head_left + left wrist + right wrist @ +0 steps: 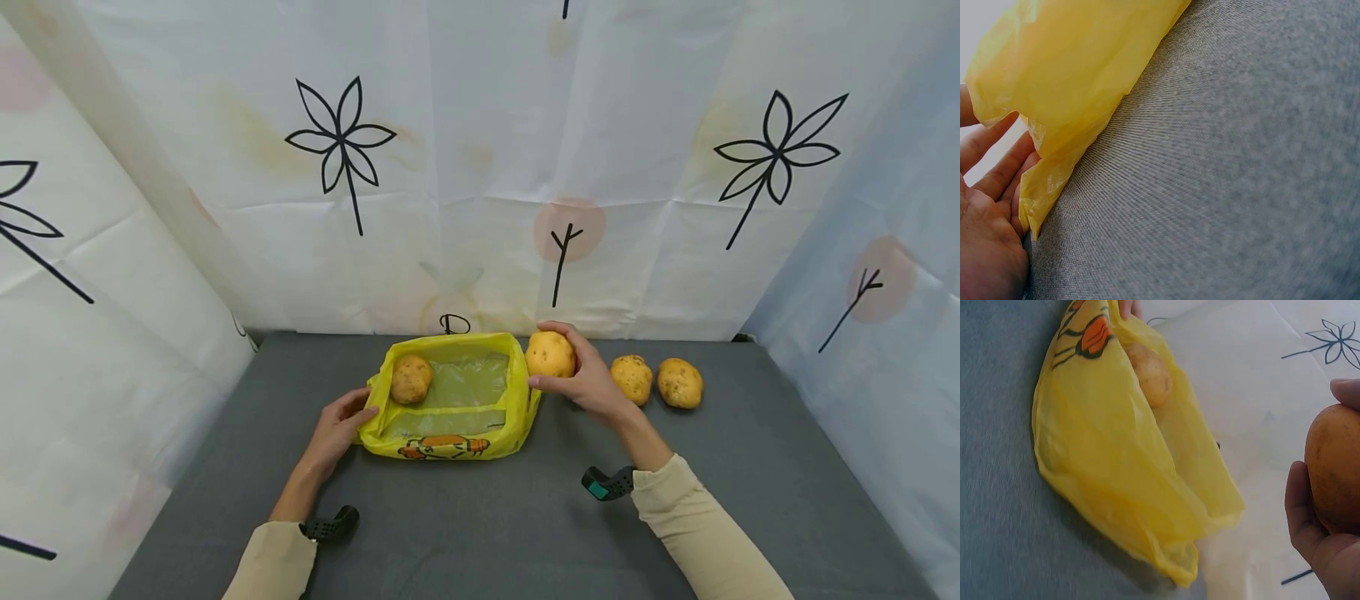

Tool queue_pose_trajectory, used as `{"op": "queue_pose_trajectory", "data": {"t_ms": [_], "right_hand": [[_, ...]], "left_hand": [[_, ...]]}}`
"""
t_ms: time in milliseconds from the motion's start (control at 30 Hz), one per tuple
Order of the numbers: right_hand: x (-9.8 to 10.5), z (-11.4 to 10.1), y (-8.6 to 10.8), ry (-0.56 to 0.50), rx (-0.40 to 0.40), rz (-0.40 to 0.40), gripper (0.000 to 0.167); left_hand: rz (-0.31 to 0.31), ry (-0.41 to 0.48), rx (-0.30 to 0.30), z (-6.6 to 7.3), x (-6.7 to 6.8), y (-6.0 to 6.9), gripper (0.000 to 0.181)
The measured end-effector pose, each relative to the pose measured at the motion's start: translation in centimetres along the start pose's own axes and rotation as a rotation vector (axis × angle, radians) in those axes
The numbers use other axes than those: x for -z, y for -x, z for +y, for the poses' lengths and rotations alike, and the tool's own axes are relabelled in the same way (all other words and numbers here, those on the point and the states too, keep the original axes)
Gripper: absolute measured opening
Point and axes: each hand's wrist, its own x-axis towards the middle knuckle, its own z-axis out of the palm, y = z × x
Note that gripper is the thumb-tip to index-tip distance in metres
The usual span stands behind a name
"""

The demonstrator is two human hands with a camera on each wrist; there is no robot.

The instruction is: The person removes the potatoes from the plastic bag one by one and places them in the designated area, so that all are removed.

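Note:
A yellow plastic bag (520, 417) with an orange-and-black print lies with its mouth spread open in the head view. Inside it, towards the left, rests one potato (411, 379). My left hand (336, 429) holds the bag's left edge; the left wrist view shows its fingers (1007, 165) against the thin plastic. Just past the bag's right rim, my right hand (596, 387) grips another potato (551, 356) between thumb and fingers. That held potato (1338, 469) appears at the right edge of the right wrist view, raised beside the bag.
Two more potatoes, one nearer (632, 379) and one farther right (680, 383), sit on the grey table (465, 533) beyond my right wrist. A patterned white curtain (480, 167) stands behind the table and along both sides.

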Motion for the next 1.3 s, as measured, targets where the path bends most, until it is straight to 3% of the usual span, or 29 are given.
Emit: {"op": "queue_pose_trajectory", "data": {"t_ms": [267, 500, 1300], "right_hand": [[2.3, 0.2, 1.2, 0.046, -0.042, 0.009, 0.075], [4.4, 0.5, 2.3, 0.017, -0.035, 0.007, 0.074], [12.1, 0.8, 6.9, 0.045, -0.078, 0.134, 0.072]], "left_hand": [[-0.003, 0.008, -0.007, 0.2, 0.0, 0.3, 0.048], [-0.002, 0.007, -0.004, 0.3, 0.0, 0.3, 0.048], [-0.002, 0.008, -0.006, 0.0, 0.0, 0.1, 0.047]]}}
